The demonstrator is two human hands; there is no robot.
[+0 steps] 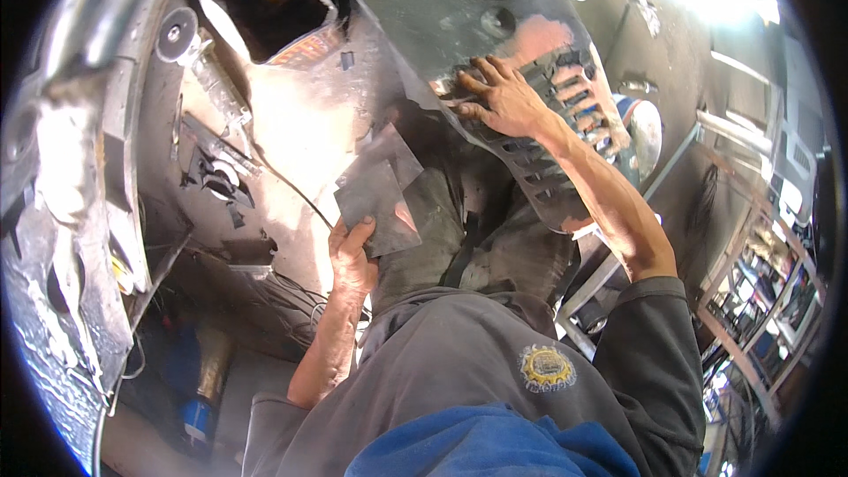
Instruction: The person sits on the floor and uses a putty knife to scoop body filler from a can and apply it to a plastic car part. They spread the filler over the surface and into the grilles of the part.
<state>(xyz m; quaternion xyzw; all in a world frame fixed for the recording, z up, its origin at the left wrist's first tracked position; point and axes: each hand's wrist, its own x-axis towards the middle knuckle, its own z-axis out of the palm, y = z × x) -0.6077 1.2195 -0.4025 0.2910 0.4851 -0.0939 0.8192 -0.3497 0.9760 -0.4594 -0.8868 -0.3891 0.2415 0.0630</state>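
Note:
My left hand (pixel 353 256) is closed on a flat grey sheet piece (pixel 367 199), its thumb lying on top near the lower edge. The piece looks like thin metal, and a second angular part shows behind its upper right side. My right hand (pixel 502 102) lies with fingers apart on a large dark curved panel (pixel 415 9), close to the panel's left edge. Several slots (pixel 574 97) run through the panel beside my right forearm, among pinkish patches. A round hole (pixel 497 22) sits above my right hand.
At the left lies an angle grinder (pixel 216 79) with a round disc, its cord trailing toward my left hand. An open box (pixel 265 13) stands beyond it. Dark scraps (pixel 221 181) lie below the grinder. A metal frame rack (pixel 738 318) stands at the right.

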